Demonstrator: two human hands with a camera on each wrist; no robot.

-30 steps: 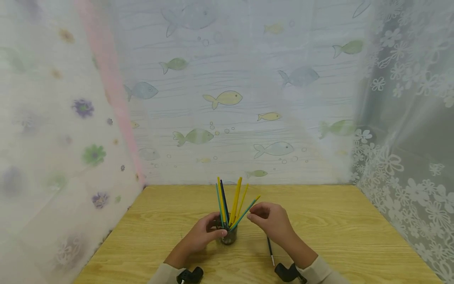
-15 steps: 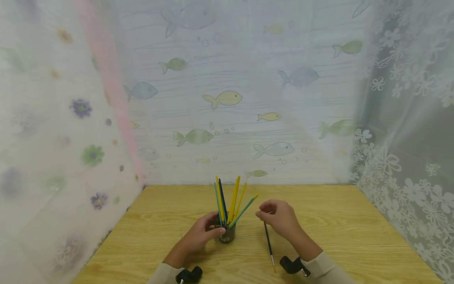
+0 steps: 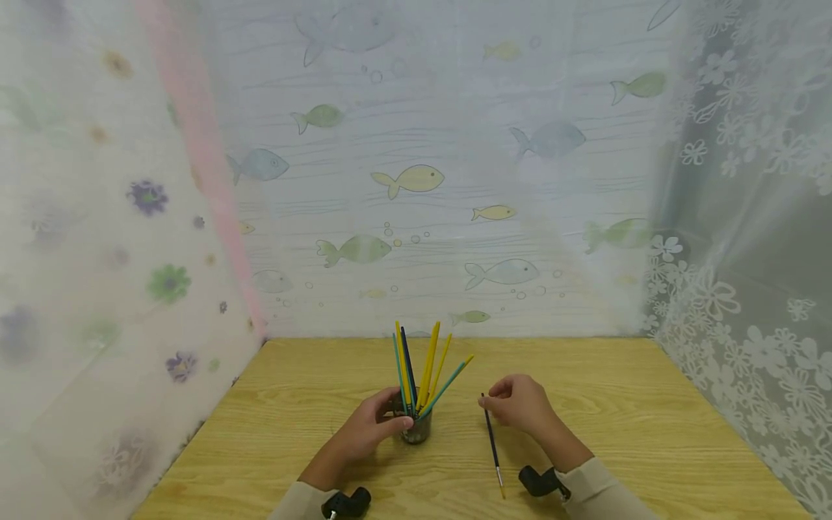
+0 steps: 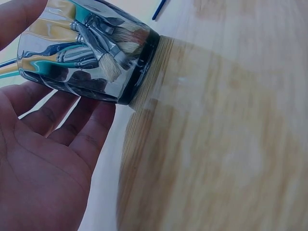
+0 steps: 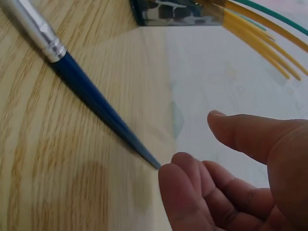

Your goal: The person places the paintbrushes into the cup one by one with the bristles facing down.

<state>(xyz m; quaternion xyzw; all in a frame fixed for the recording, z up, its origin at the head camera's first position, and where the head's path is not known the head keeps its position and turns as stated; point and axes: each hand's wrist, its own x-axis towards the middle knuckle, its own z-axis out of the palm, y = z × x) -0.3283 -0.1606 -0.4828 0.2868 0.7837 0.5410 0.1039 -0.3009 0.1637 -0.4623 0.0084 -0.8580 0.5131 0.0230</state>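
Observation:
My left hand (image 3: 372, 432) grips a clear glass cup (image 3: 418, 433), fingers on its far side and thumb in front. Several paintbrushes (image 3: 430, 368) with yellow, teal and dark blue handles stand in the cup, bristles down, as the left wrist view shows through the glass (image 4: 91, 53). To the right, a single dark blue paintbrush (image 3: 492, 442) lies on the table, its bristles towards me. My right hand (image 3: 525, 406) is beside its handle end. In the right wrist view the thumb (image 5: 240, 132) and fingers stand apart, the fingertips close to the handle tip (image 5: 151, 161).
The wood-grain table (image 3: 604, 404) reaches back to a pale curtain (image 3: 429, 238) printed with fish. Flowered sheets (image 3: 169, 282) hang at both sides. A black wrist mount (image 3: 347, 503) sits at each cuff.
My right hand has moved right, away from the cup's brushes, and come down beside the loose paintbrush, uncovering more of it. The left hand keeps its hold on the glass cup, barely shifted.

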